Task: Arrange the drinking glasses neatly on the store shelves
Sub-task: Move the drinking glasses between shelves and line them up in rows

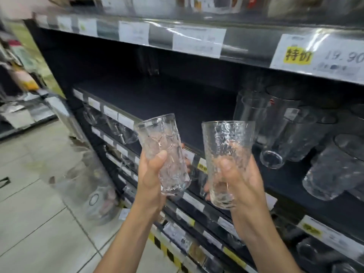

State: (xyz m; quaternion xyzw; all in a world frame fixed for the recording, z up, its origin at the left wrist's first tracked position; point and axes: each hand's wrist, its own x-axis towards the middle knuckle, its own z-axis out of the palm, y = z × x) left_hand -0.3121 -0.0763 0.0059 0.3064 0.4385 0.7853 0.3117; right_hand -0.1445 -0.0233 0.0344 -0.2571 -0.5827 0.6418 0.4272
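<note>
The wide, dark, matte shelf board (157, 99) is lying open ahead. Its left stretch is showing bare, and a cluster of tall clear tumblers (285, 131) is standing at its right end. Blur is smearing them, so they are probably a mix of smooth and dimpled walls.

In front of the shelf edge the person is holding two glasses side by side, apart and not touching. The left hand (151, 174) is gripping a clear, straight-sided tumbler with deep crumpled facets (163, 152). Its thumb is pressing the front, its fingers are curling behind the lower half, and the glass is tilting left. The right hand (246, 186) is wrapping thumb and fingers round the lower part of a clear, tapering tumbler with a fine hammered ripple (228, 158), nearly upright.

The placing is calling for a base-first descent onto the bare board beside the cluster, one glass at a time. The hard, slick walls should be kept from knocking and the rims lined up in a row.
</note>
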